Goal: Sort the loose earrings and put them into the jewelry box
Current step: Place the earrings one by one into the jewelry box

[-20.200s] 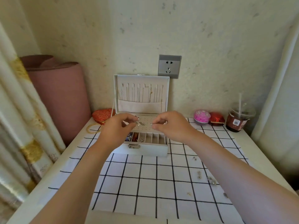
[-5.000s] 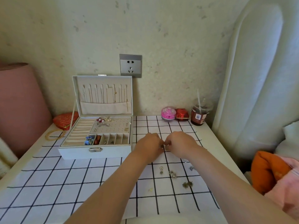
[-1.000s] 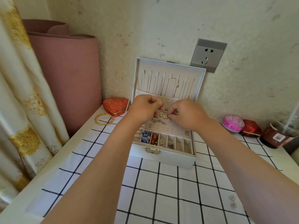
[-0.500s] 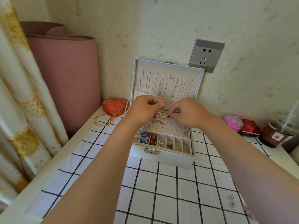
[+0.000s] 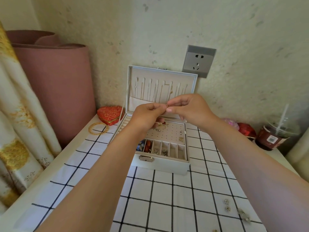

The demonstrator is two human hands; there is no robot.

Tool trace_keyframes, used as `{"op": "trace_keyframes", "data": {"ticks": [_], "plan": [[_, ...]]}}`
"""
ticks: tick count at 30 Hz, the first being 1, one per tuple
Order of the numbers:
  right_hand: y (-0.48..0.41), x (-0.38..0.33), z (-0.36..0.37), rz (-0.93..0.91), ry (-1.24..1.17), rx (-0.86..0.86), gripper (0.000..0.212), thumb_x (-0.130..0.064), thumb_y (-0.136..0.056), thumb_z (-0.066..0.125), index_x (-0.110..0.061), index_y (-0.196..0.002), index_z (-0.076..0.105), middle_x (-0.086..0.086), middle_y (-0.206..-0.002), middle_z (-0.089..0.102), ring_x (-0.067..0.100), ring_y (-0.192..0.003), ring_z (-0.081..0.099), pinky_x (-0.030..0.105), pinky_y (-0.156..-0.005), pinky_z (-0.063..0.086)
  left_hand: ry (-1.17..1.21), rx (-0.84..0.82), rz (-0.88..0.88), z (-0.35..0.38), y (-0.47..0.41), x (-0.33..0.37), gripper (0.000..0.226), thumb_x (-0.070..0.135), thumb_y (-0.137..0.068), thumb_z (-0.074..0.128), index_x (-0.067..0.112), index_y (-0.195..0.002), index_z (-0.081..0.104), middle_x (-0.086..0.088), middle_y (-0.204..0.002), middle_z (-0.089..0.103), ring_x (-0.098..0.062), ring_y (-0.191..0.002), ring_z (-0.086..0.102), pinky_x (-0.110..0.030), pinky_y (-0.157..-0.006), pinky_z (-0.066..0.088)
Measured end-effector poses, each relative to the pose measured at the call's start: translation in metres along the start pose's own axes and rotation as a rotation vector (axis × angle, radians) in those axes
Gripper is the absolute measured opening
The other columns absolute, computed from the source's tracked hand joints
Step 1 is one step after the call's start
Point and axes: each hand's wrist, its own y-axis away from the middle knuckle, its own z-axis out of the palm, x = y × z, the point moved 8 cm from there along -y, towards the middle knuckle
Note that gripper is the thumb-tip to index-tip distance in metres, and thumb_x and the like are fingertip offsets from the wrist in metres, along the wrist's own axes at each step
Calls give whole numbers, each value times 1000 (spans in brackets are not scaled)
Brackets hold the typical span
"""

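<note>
both hands (image 5: 168, 111) pinch one small earring (image 5: 167, 106) between them; the jewelry box's (image 5: 164, 162) perforated earring panel (image 5: 168, 132) lies directly below the grip.

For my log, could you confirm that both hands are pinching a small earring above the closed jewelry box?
Not quite: the head view shows the jewelry box open, its lid standing upright. The left hand and right hand do pinch a small earring above it.
</note>
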Motion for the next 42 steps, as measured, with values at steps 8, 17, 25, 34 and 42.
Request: {"op": "trace_keyframes", "data": {"ticks": [8, 17, 25, 34, 42], "plan": [[-1, 25, -3, 98, -21, 25, 10, -9, -84, 78, -14, -93, 79, -13, -66, 72, 9, -49, 55, 14, -48, 45, -198, 39, 125, 6, -5, 2, 10, 27, -94, 65, 28, -88, 73, 10, -82, 74, -4, -72, 64, -11, -56, 47], [0, 34, 20, -16, 738, -80, 8, -25, -84, 75, -30, -80, 78, -15, -83, 72, 8, -84, 67, 36, -77, 59, -1172, -48, 384, 11, -9, -6, 24, 34, -95, 55, 33, -112, 72, 4, -121, 63, -22, -118, 44, -36, -97, 36], [0, 27, 30, -120, 830, -67, 8, -24, -88, 69, -28, -89, 77, -11, -92, 73, 11, -86, 66, 28, -73, 54, -1123, -103, 381, 12, -11, -11, 24, 33, -93, 58, 28, -113, 71, 2, -120, 59, -20, -117, 46, -39, -98, 43], [-2, 36, 30, -74, 748, -163, 11, -25, -87, 66, -29, -87, 77, -16, -86, 69, 8, -85, 66, 30, -75, 55, -1116, -114, 376, 11, -12, -12, 33, 32, -91, 59, 27, -124, 64, 1, -125, 58, -20, -119, 47, -42, -99, 45], [4, 33, 24, -36, 709, -205, 23, -19, -88, 61, -27, -104, 76, -11, -106, 70, 8, -97, 63, 30, -87, 52, -1096, -99, 401, 12, -11, -10, 35, 31, -91, 60, 25, -125, 64, 1, -130, 52, -19, -123, 43, -41, -102, 42]]}}
